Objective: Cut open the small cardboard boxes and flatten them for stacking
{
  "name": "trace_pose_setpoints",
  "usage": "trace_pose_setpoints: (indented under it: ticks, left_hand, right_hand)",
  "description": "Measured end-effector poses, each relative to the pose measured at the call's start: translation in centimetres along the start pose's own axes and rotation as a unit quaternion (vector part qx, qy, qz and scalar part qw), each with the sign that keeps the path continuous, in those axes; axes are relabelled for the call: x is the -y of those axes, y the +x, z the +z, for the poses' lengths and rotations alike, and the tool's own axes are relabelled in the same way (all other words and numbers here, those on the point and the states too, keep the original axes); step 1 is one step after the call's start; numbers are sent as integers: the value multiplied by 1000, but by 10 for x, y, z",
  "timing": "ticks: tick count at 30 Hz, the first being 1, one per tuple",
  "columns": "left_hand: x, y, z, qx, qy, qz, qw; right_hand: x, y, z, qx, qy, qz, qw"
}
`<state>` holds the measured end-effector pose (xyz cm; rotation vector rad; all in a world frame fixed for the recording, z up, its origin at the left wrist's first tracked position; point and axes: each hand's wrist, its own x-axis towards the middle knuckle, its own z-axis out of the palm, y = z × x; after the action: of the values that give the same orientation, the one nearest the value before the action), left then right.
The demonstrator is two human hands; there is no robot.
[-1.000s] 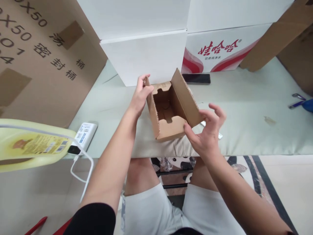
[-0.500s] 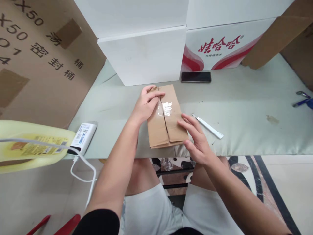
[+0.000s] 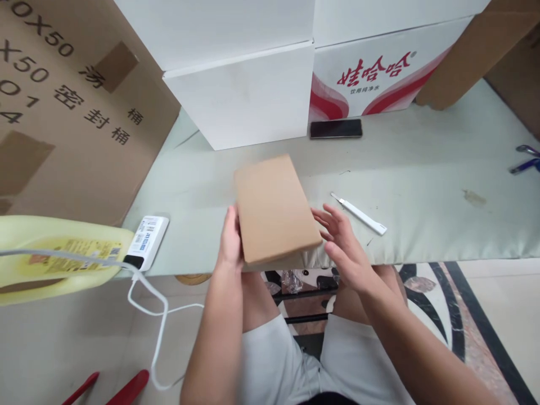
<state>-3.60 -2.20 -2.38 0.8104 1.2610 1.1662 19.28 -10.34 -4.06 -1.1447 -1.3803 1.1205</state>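
A small brown cardboard box (image 3: 276, 208) is raised a little over the table's front edge, its plain face up. The box is slightly blurred. My left hand (image 3: 231, 239) grips its left side, with some fingers hidden behind or beneath it. By the right side, my right hand (image 3: 343, 242) has its fingers spread, the fingertips close to the cardboard; whether they touch it I cannot tell. Just beyond that hand lies a slim white craft knife (image 3: 360, 215) with a small metal tip.
A black phone (image 3: 336, 129) lies before white cartons (image 3: 240, 95). At left stand a big brown carton (image 3: 76, 135), a yellow bottle (image 3: 63, 253) and a white power bank (image 3: 147, 242) with a white cable (image 3: 158, 292). Blue-handled scissors (image 3: 527, 160) rest at the far right.
The box has been turned over: its taped, seamed face was up before, and a plain face shows now. My left hand moved from its top to its left side.
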Motion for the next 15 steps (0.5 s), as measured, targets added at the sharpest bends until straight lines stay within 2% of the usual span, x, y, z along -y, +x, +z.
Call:
trace_pose_setpoints:
  ticks: [1,2,4,6,8,11,13,15]
  left_hand:
    - [1,-7,5,18,-38,-47,998]
    - [2,-12,9,32,-67,-64,995]
    - [4,-17,15,46,-95,-48,993]
    - [8,-18,19,44,-109,-13,993]
    - [13,-17,23,25,-137,-33,990]
    - [26,-19,28,10,-185,-97,978]
    - [35,-24,28,36,-176,-104,978]
    - [41,-32,24,60,-125,-96,986]
  right_hand:
    - [7,1,-2,17,-25,-7,1000]
    - [14,2,-4,34,-55,-15,998]
    - [30,4,-11,53,-111,-45,991]
    - [45,6,-17,44,-154,-97,982]
    - [56,8,-21,19,-196,-150,969]
    - [64,12,-23,-2,-270,-210,940]
    - [63,14,-22,-1,-315,-234,920]
    - [59,13,-20,-19,-352,-232,907]
